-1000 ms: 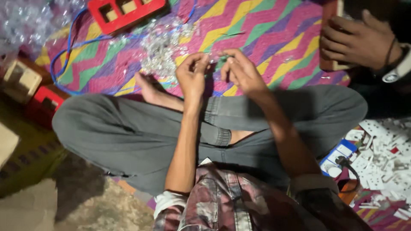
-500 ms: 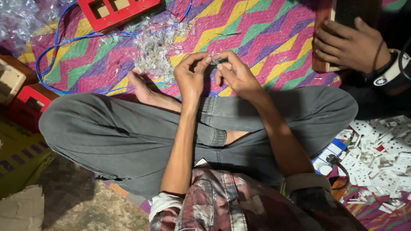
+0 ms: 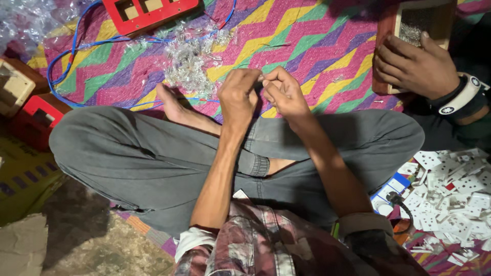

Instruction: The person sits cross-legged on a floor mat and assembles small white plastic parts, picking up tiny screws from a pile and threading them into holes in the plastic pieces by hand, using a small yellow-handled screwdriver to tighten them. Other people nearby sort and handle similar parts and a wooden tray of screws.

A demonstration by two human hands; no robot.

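While both hands (image 3: 261, 94) pinch something too small to tell, the wooden tray (image 3: 404, 25) holds metal bits.

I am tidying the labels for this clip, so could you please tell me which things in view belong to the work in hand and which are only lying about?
In hand:
left hand and right hand, pinching a small part between the fingertips, too small to identify
pile of small clear parts beside them

Lying about:
red frame
blue wire
white pieces
another person's hand on a wooden tray

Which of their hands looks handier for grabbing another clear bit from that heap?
Probably the left hand: it sits closer to the pile of clear pieces, which lies up and to its side on the mat. The right hand would have to cross over.
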